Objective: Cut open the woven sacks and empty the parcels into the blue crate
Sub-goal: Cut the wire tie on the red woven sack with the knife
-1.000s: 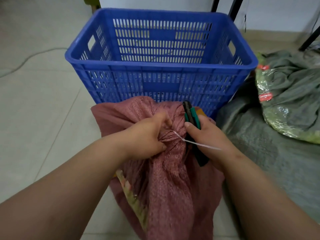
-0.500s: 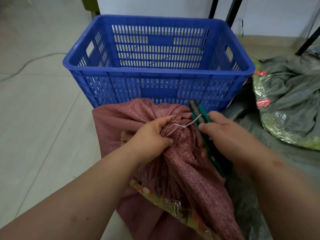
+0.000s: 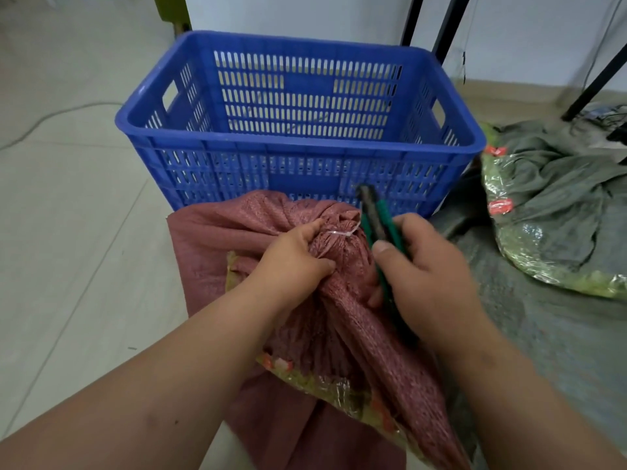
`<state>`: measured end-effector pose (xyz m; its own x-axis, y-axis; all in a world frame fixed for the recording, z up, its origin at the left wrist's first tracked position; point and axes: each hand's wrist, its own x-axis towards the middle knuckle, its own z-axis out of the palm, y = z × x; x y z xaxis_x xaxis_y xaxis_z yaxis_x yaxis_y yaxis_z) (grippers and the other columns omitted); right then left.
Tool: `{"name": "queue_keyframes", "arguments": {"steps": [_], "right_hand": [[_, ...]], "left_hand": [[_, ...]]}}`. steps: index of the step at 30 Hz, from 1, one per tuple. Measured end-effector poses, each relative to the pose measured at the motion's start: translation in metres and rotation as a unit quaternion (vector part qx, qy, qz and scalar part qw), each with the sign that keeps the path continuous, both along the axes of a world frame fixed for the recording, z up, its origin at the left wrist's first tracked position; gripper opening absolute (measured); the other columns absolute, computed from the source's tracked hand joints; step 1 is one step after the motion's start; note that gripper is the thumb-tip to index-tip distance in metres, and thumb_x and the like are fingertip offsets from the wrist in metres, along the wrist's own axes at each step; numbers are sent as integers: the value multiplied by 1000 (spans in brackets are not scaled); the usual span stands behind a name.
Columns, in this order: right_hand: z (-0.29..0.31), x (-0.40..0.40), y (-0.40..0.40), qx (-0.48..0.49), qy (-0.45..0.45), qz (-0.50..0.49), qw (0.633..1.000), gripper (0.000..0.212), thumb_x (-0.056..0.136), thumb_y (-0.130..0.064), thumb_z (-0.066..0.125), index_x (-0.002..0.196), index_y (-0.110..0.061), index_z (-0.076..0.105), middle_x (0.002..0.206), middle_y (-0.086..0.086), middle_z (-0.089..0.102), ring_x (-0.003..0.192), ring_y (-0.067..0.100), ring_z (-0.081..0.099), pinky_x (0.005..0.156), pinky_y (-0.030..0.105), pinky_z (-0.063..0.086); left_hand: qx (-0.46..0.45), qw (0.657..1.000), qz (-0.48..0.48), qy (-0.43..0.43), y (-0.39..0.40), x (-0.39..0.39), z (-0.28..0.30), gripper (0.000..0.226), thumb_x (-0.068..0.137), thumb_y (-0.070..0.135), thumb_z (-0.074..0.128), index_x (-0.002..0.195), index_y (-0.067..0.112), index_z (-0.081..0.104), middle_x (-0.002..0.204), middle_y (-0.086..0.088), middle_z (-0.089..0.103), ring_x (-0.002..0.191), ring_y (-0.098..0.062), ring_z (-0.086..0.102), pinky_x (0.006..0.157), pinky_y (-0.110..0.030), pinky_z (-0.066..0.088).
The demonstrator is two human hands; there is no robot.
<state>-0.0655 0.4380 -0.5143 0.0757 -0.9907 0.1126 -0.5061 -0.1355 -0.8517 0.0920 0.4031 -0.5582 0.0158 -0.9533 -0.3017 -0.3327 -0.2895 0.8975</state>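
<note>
- Right there on the floor (image 3: 68, 252), up against the near wall of the blue crate (image 3: 298, 164), sits the red woven sack (image 3: 346, 266), its neck bunched and tied with a thin white cable tie (image 3: 342, 234).
- The left hand (image 3: 291, 262) has its grip clenched round the gathered neck just below the tie, thumb on the near side and fingers wrapped over the cloth.
- The right hand (image 3: 427, 276) has its grip closed round a green-handled cutter (image 3: 380, 228), thumb pressed along the handle; the tool's dark tip points up and away, toward the crate wall, just beside the tied neck.
- I can't tell whether the cutter's tip touches the tie; it looks just to the right of it.
- Lower down, the sack is split, and a clear plastic parcel (image 3: 342, 388) with yellow-green and red print shows through the gap, beneath the forearms.
- The crate stands upright, slotted all round; nothing shows inside it from here.
- To the right, a grey-green woven sack (image 3: 559, 184) lies crumpled on the floor, with shiny green parcels (image 3: 529, 245) bearing red labels partly spilling out from under it.
- More grey sacking (image 3: 543, 334) is spread flat under the right arm.
- Behind the crate, black slanted legs (image 3: 448, 25) stand before a pale wall, and a thin cable (image 3: 51, 117) trails across the floor at the left.
</note>
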Motion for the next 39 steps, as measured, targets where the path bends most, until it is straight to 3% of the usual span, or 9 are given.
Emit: {"name": "queue_keyframes", "arguments": {"steps": [3,6,9,13,18,20,22,32,39], "right_hand": [[-8,4,11,-103,84,42,990,19,87,-38,46,96,-25,54,67,-8,59,59,15,59,58,40,47],[-13,4,13,-100,174,55,978,15,89,-35,47,94,-22,51,68,-11,53,62,22,57,56,39,44],[-22,0,7,-21,212,21,977,13,95,-32,49,88,-20,47,75,0,57,75,32,59,66,43,46],[-25,-1,3,37,209,-17,977,14,96,-30,49,90,-17,49,84,6,60,83,32,59,71,39,46],[-24,8,4,57,216,-31,974,16,96,-30,48,85,-19,45,82,4,57,82,32,58,69,37,43],[-22,10,4,62,216,-36,974,15,95,-30,48,86,-18,46,83,4,58,81,31,58,70,37,45],[-20,9,4,69,222,-37,972,14,95,-30,48,87,-18,48,84,4,58,81,29,57,70,36,46],[-8,16,7,99,250,-43,962,13,94,-32,46,88,-20,47,86,3,57,81,27,57,67,36,45],[-9,20,6,181,191,-40,964,17,98,-32,43,104,-18,49,100,8,61,92,30,60,77,41,49]], "left_hand": [[46,995,31,88,0,0,1,63,84,-7,66,136,25,52,102,-4,68,76,10,62,65,-5,46],[66,988,24,134,1,-3,4,64,84,-12,60,143,11,48,102,-17,68,73,-7,67,64,-20,55],[48,993,-7,104,7,-4,9,60,90,-13,55,145,10,42,89,-8,60,34,9,22,40,-1,36],[59,993,17,106,7,-3,8,69,86,-13,61,147,12,41,107,-9,66,57,9,60,44,1,38],[27,997,18,68,11,-4,15,64,89,-5,63,145,18,40,118,-1,62,65,16,57,50,11,26],[2,1000,14,13,11,-2,16,71,89,4,67,150,17,35,133,4,57,91,12,51,71,14,24],[-20,999,6,-27,8,-1,10,77,85,8,71,151,18,33,141,2,54,114,-4,55,100,-11,39],[-57,989,-18,-137,8,-6,9,77,87,13,69,153,16,30,152,1,42,137,-14,42,99,-13,26],[-44,994,1,-97,13,-5,10,76,88,10,69,153,18,30,148,4,47,115,-6,53,91,-17,38]]}}
